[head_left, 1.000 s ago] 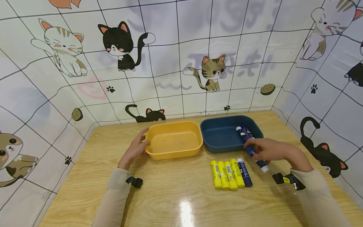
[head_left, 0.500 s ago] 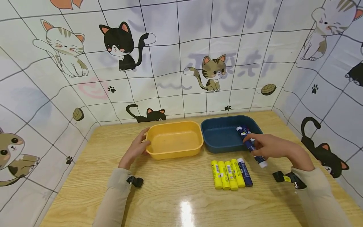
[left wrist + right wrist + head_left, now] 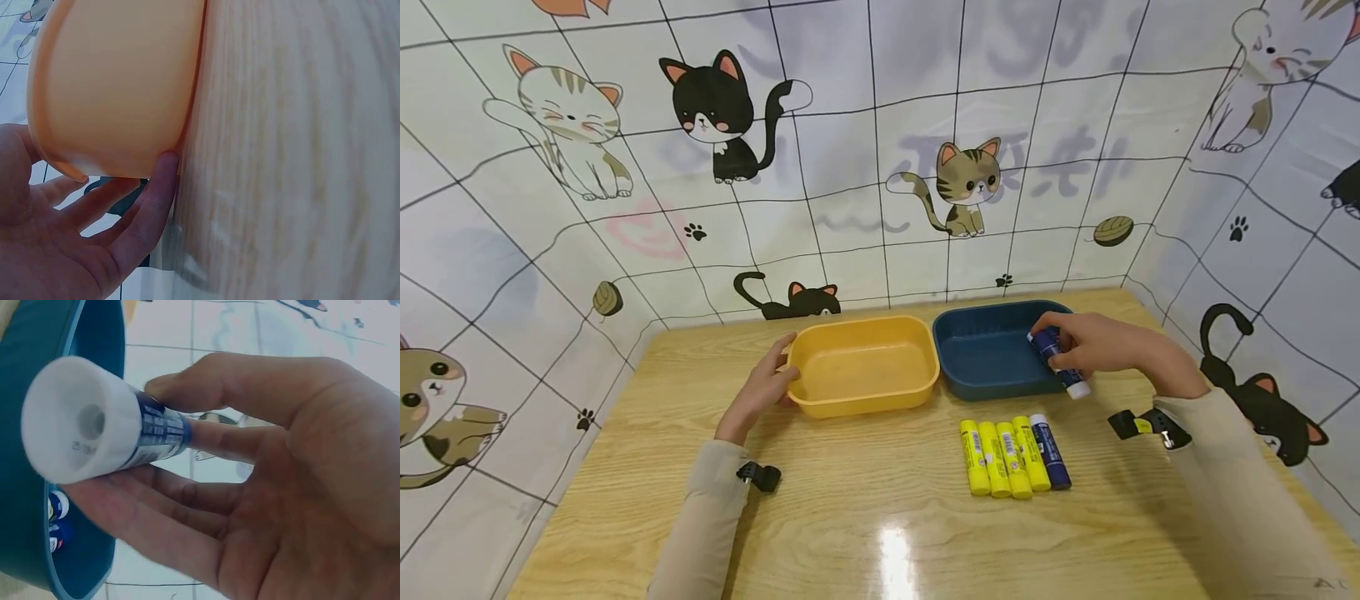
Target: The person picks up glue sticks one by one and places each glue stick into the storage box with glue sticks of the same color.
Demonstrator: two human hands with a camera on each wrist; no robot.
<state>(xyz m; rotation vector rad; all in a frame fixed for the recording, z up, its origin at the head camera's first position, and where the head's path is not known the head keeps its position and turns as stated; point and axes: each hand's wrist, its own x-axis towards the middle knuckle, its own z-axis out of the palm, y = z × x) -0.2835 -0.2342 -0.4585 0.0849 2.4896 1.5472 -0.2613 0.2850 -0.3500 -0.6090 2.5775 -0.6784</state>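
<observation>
Right hand (image 3: pixel 1097 342) pinches a glue stick (image 3: pixel 112 422) (over the blue tray's rim (image 3: pixel 992 391)).

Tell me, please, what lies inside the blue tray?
A white-ended tube and a blue-ended tube lie inside the blue tray, partly seen from the right wrist; its wall hides the rest. In the head view, the right hand and held tube obstruct its right end.
</observation>
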